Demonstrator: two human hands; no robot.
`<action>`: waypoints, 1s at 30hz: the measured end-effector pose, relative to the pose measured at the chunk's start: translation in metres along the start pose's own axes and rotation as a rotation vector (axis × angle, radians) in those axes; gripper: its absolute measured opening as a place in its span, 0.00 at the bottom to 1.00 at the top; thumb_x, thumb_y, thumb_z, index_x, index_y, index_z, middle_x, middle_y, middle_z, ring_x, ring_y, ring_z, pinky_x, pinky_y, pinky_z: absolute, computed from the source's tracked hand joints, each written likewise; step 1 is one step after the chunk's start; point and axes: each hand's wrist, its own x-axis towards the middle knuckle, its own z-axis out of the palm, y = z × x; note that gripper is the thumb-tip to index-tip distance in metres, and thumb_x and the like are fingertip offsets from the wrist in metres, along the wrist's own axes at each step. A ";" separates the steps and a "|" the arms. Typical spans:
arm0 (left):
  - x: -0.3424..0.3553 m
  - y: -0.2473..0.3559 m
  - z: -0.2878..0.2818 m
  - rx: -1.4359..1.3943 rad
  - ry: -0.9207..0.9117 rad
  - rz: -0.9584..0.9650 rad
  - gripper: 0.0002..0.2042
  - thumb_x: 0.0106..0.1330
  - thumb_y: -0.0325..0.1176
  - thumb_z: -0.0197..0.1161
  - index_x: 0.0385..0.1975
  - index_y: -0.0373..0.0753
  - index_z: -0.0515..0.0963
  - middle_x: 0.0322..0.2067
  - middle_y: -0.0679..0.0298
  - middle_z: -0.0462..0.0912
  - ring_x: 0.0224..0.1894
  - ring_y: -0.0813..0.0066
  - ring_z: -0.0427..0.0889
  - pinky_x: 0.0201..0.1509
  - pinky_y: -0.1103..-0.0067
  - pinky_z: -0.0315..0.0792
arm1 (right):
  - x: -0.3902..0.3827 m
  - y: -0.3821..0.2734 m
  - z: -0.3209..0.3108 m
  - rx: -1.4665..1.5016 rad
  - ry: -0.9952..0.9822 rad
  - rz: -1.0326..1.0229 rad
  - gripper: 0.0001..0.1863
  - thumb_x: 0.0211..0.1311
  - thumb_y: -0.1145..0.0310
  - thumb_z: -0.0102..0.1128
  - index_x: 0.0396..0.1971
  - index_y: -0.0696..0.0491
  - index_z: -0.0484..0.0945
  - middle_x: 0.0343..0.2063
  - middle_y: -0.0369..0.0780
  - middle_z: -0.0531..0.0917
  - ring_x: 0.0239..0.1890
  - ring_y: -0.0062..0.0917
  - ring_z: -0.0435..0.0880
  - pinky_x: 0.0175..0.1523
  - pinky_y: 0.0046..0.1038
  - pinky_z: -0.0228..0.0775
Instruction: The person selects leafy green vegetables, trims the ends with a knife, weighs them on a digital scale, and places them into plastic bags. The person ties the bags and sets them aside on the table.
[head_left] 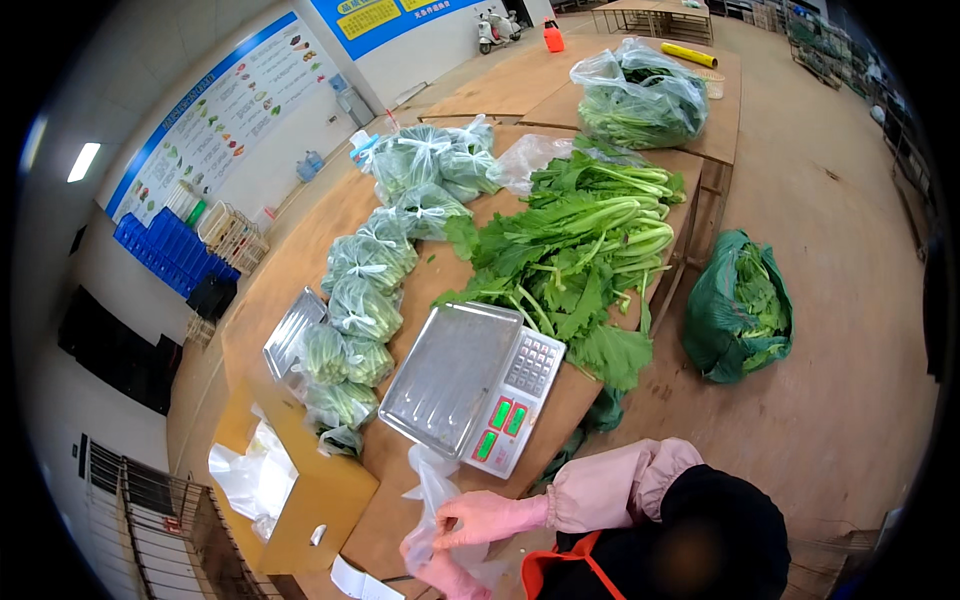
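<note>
A thin clear plastic bag (430,470) hangs between my two hands at the table's near edge. My right hand (485,519) pinches it with fingers closed. Just below, my left hand (446,574) grips the same bag, its fingers partly hidden by the plastic. Close in front stands a digital scale (440,385) with a bare metal pan and lit green displays. Beyond the scale lies a heap of loose leafy greens (590,245). Several tied clear bags of greens (365,305) form a row along the left.
A cardboard box (325,505) with white plastic bags stands at the near left. Behind the bagged row lies a metal tray (295,325). A large clear bag of greens (640,105) sits on the far table. On the floor at right rests a green sack of greens (740,305).
</note>
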 end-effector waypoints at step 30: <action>0.052 -0.059 -0.223 -0.658 0.294 -0.273 0.03 0.61 0.26 0.51 0.33 0.41 0.69 0.27 0.72 0.69 0.29 0.84 0.69 0.29 0.84 0.67 | 0.014 0.084 -0.030 1.292 0.543 0.176 0.04 0.63 0.69 0.50 0.29 0.51 0.72 0.21 0.30 0.70 0.24 0.16 0.68 0.31 0.19 0.62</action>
